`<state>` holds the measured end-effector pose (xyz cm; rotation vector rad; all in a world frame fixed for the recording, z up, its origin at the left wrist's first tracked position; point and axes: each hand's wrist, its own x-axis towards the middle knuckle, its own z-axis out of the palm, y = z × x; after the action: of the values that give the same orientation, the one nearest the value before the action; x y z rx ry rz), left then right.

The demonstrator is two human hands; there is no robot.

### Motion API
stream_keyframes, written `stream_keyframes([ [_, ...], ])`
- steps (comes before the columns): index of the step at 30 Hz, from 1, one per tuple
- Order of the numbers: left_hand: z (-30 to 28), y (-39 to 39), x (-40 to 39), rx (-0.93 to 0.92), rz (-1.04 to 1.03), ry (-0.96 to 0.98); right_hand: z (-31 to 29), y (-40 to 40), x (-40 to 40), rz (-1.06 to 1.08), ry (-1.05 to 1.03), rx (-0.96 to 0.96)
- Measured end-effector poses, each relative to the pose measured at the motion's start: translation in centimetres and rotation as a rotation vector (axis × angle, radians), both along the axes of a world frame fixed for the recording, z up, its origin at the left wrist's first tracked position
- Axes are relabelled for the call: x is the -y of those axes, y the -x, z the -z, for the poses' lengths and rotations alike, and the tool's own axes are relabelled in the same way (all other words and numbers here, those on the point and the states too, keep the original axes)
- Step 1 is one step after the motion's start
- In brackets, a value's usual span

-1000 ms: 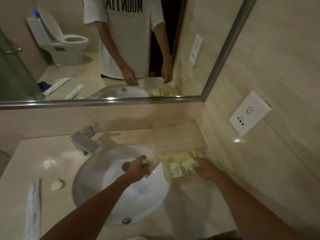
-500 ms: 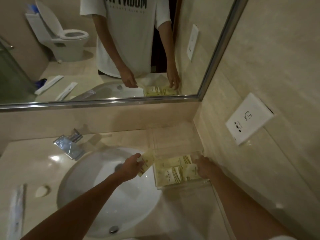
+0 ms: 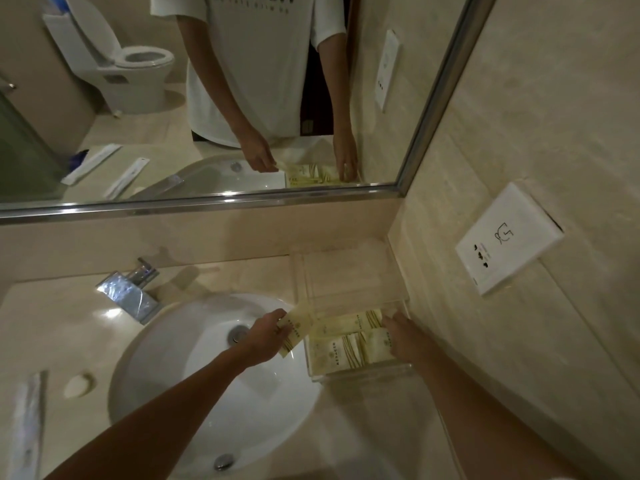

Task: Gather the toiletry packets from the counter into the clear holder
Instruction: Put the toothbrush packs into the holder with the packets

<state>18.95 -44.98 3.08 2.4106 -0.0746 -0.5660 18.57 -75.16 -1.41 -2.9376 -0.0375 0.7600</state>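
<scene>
A clear holder [image 3: 363,375] stands on the counter in the right corner against the wall. Several pale yellow toiletry packets [image 3: 341,348] lie inside it. My left hand [image 3: 266,336] pinches one more yellow packet [image 3: 294,334] at the holder's left edge, above the sink rim. My right hand [image 3: 401,336] reaches into the holder from the right, fingers resting on the packets there; whether it grips one is not visible.
A white sink [image 3: 214,382] with a chrome faucet [image 3: 130,292] fills the counter's middle. A long white wrapped item [image 3: 27,424] and a round soap [image 3: 78,384] lie at the left. A mirror [image 3: 207,98] spans the back wall; a wall socket [image 3: 507,244] sits at the right.
The view has shifted left and down slightly. My left hand has brought its packet closer to the holder's left edge. My right hand stays on the packets inside.
</scene>
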Motion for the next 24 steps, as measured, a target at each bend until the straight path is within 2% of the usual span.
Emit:
stream_keyframes([
  [8,0.1,-0.1,0.4,0.035,0.039,-0.02,0.0,-0.2,-0.5,0.046,-0.048,-0.028],
  [17,0.7,-0.5,1.0,-0.024,0.031,0.103,-0.6,-0.2,-0.1,0.069,-0.061,-0.056],
  [24,1.3,-1.0,5.3,-0.098,0.142,0.149,-5.0,-1.9,0.4,0.089,-0.049,0.124],
])
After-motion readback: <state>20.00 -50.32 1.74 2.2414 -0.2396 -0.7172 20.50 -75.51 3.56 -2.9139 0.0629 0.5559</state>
